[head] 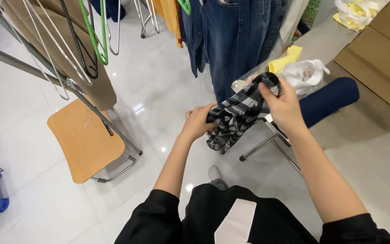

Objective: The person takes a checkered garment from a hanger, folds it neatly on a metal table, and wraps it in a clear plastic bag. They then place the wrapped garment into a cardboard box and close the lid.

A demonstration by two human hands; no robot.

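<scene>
A black-and-grey striped knit garment (236, 118) is held bunched at the centre of the frame, above the white tiled floor (168, 95).

Its upper end is clamped in the right hand (284, 107), its side pinched by the left hand (198, 122), so the loose part hangs free. Just behind lie a white plastic bag (304, 76) and a dark blue fabric roll (328, 100); blue jeans (235, 40) hang above. A tan wooden folding chair (84, 140) stands at left, well apart.

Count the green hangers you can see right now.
2: one green hanger hangs on the rack at upper left, another pokes in at the top edge by the jeans. More may be hidden.
</scene>
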